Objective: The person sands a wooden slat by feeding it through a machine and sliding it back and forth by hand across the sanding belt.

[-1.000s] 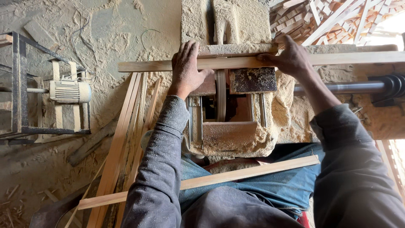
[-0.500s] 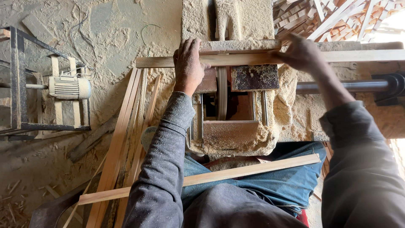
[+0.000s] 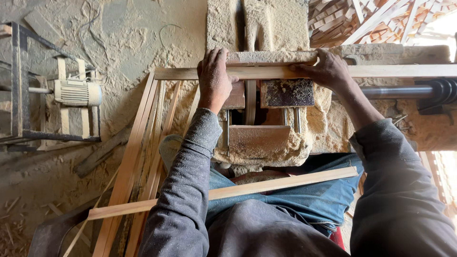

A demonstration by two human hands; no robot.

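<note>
A long pale wooden strip (image 3: 266, 72) lies across a sawdust-caked machine (image 3: 259, 138), over its upright wheel (image 3: 250, 102). My left hand (image 3: 214, 78) presses flat on the strip left of the wheel. My right hand (image 3: 326, 69) grips the same strip to the right of the wheel. A second wooden strip (image 3: 228, 192) rests across my lap, touched by neither hand.
Several long strips (image 3: 138, 162) lean in a bundle at my left. An electric motor (image 3: 76, 93) sits in a metal frame (image 3: 19, 85) at far left. A steel shaft (image 3: 395, 90) runs right. Cut wood pieces (image 3: 371, 21) pile at the top right. Sawdust covers the floor.
The strip slid to the right across the machine, its left end moving from about the far bundle toward the wheel. Both hands stayed on it; the right hand shifted along it.
</note>
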